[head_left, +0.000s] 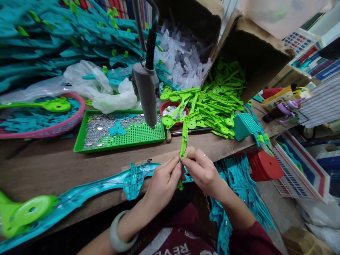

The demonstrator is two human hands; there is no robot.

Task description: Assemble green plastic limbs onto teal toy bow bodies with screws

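A long, narrow green plastic part [184,136] stands out between my hands above the table's front edge. My left hand [164,175] is closed around its lower portion, thumb along the side. The fingertips of my right hand [204,171] pinch at the same part, beside a thin purple wire running along it. Under and left of my hands lies a long blue plastic shell [106,186] with thin wires along its inside. A green round-ended piece [32,210] is at the shell's left end. What my fingertips cover is hidden.
A grey electric screwdriver [147,95] hangs over a green tray [132,140] of screws. Behind are a pile of green parts [217,102], cardboard boxes [261,35] and clear plastic pieces [180,60]. A pink basket [79,106] stands left; a red stool [267,166] is right.
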